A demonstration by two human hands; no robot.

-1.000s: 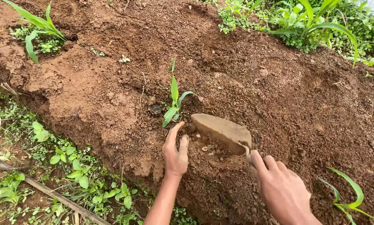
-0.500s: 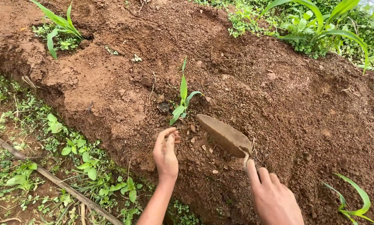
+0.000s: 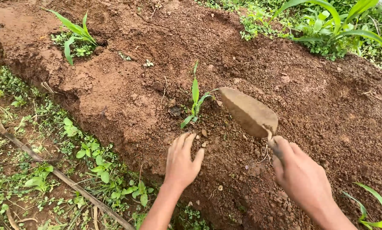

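Observation:
A small green seedling (image 3: 195,99) stands upright in a raised bed of red-brown soil (image 3: 127,89). My left hand (image 3: 181,162) rests flat on the loose soil just below the seedling, fingers spread, holding nothing. My right hand (image 3: 300,175) grips the handle of a soil-coated trowel (image 3: 248,111). The trowel's blade is lifted above the earth, its tip pointing toward the seedling from the right.
Another young plant (image 3: 74,36) grows at the bed's upper left. Taller leafy plants (image 3: 340,25) and weeds line the far edge. A furrow with weeds and a long stick (image 3: 59,175) runs along the left. A leaf blade (image 3: 376,204) shows at the lower right.
The trowel blade has risen and swung closer to the seedling. My left hand has stayed on the soil below the plant, its fingers spreading flatter.

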